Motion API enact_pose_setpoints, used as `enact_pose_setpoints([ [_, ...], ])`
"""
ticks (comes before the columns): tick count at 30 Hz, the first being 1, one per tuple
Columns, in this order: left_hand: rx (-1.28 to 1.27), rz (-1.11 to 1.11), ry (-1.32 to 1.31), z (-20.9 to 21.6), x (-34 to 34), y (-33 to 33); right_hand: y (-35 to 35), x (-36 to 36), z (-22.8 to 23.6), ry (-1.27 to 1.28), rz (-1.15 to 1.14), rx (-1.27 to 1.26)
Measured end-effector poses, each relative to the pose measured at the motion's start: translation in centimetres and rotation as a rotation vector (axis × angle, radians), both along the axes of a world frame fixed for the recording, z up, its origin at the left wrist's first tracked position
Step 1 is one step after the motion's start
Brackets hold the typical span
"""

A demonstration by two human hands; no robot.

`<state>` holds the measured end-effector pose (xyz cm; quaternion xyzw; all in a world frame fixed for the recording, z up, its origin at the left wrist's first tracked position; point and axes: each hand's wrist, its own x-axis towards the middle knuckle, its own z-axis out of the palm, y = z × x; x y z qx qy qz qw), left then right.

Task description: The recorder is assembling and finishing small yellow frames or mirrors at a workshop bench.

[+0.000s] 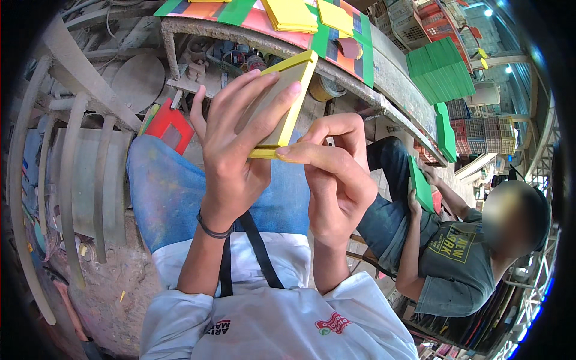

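A flat rectangular panel with a bright yellow rim [295, 107] and a grey-beige inner face is held up tilted above my lap. My left hand [234, 135] grips it, fingers spread across its face and pointing up. At the panel's lower right corner, my right hand [339, 174] is curled, its thumb and forefinger pinched against the yellow edge. Whether something small sits between those fingertips is too small to tell. On my left wrist is a dark band.
A long bench [390, 60] ahead carries yellow boards [289, 15] and a stack of green boards [441, 69]. To the right, a seated co-worker [450, 240] holds a green board [422, 186]. A red frame [174, 126] stands beyond my left knee; curved metal bars [75, 192] rise at left.
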<state>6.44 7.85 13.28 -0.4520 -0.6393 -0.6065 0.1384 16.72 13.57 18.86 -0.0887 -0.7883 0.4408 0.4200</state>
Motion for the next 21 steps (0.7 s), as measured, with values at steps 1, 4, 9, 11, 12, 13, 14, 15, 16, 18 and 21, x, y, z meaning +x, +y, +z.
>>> enact_pose_setpoints([
  [1,-0.001,-0.002,0.000,0.00,0.01,0.00,0.06,0.05,-0.05,0.000,-0.003,0.003],
  [4,-0.011,-0.004,0.003,-0.01,-0.07,-0.10,0.24,-0.08,-0.35,0.012,0.003,0.035],
  [9,-0.009,0.002,-0.001,0.08,-0.10,0.03,0.88,0.50,-0.13,-0.008,0.021,0.048],
  [11,-0.003,0.007,0.002,0.05,-0.08,0.07,0.94,0.50,-0.21,-0.009,0.014,0.070],
  [12,-0.001,0.008,0.004,0.02,-0.10,0.04,0.83,0.38,-0.28,0.003,0.029,0.060],
  [13,0.001,0.008,0.007,0.00,-0.10,0.02,0.75,0.30,-0.32,0.015,0.045,0.051],
  [14,0.001,0.007,0.007,-0.02,-0.09,0.01,0.64,0.31,-0.26,0.015,0.044,0.051],
  [15,0.001,0.005,0.004,-0.05,-0.10,0.00,0.52,0.31,-0.18,-0.002,0.039,0.031],
  [16,0.002,0.003,0.001,-0.08,-0.12,0.00,0.46,0.30,-0.15,-0.018,0.035,0.011],
  [18,0.001,0.002,0.004,-0.07,-0.14,0.06,0.76,0.45,-0.31,-0.011,0.023,0.023],
  [21,-0.002,0.001,0.005,0.04,-0.10,0.06,0.85,0.44,-0.20,0.004,0.024,0.043],
])
